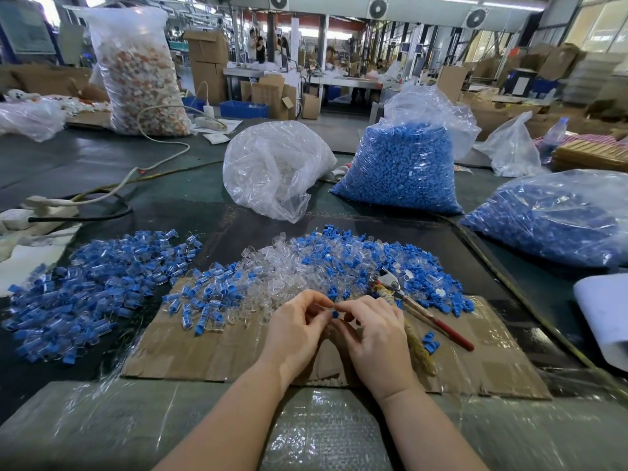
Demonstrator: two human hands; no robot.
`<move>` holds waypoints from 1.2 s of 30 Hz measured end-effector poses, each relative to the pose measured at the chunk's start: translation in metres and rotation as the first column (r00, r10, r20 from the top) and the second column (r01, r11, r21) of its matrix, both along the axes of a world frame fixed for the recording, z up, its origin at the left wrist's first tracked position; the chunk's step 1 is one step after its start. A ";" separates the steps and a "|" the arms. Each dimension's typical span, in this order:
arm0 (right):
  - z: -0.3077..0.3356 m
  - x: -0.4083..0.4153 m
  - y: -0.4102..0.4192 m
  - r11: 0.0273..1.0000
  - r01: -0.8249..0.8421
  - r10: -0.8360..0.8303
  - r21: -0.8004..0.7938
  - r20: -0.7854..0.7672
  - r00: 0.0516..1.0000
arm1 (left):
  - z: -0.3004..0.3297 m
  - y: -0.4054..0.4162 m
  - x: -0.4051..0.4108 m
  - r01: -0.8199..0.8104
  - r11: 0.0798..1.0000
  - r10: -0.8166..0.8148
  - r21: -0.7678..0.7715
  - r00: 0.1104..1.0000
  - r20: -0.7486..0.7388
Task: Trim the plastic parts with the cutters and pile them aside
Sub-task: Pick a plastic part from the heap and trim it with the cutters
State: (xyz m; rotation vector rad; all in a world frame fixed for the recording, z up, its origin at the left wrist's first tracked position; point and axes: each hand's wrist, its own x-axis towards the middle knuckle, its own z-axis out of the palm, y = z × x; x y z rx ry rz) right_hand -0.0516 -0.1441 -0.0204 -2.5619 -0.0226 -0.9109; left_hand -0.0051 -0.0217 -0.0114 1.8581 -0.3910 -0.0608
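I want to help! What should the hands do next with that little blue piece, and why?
Probably the right hand should reach for the cutters lying just beside it: both hands pinch the blue part, the left hand can hold it alone, and nothing is cutting yet.

Two hands, the left hand point(295, 323) and the right hand point(375, 331), one small blue part point(335, 314) pinched between them. One pair of cutters point(419, 309). One cardboard sheet point(210, 351). Two bags of blue parts point(401, 168) point(557, 226), one bag of clear parts point(275, 168), one tall bag of orange-white pieces point(139, 73). Loose parts too many to count
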 end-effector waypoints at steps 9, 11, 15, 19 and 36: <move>0.000 0.001 -0.001 1.000 -0.022 0.022 0.010 0.006 1.000 | -0.002 0.000 0.001 -0.012 1.000 0.012 0.009 1.000 0.025; -0.001 0.001 -0.001 1.000 -0.022 0.022 0.008 0.003 1.000 | -0.003 0.000 0.002 -0.015 1.000 0.015 0.015 0.999 0.035; -0.001 0.002 -0.001 0.999 -0.031 0.031 0.012 -0.006 1.000 | -0.005 -0.001 0.003 -0.012 1.000 0.012 0.001 1.000 0.026; 0.000 0.001 -0.001 0.999 -0.033 0.033 0.009 -0.022 0.999 | -0.007 -0.001 0.005 -0.016 1.000 0.016 0.002 0.999 0.028; 0.033 0.000 -0.040 0.814 0.482 -0.570 -0.323 -0.599 0.562 | -0.009 -0.003 0.011 -0.028 0.984 0.007 -0.174 0.993 -0.122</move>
